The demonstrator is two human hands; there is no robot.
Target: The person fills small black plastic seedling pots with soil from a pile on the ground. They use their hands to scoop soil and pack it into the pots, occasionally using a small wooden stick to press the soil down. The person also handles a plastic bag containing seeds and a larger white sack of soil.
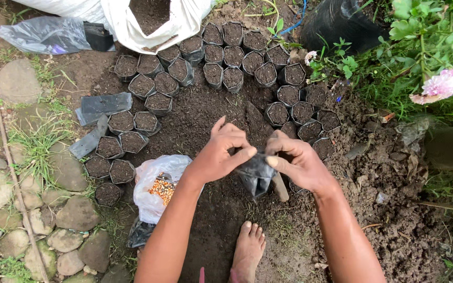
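My left hand and my right hand together pinch a small empty black plastic nursery bag above a patch of dark soil, each thumb and forefinger gripping one side of its mouth. Around the patch stand several black nursery bags filled with soil, in a curved row from lower left to right. A trowel lies in the soil just behind the hands, partly hidden by them. My bare foot rests on the ground below.
A clear plastic bag with yellow-orange seeds lies left of my left forearm. A white sack of soil stands open at the back. Flat empty black bags lie at left. Stones border the left; plants with pink flowers grow at right.
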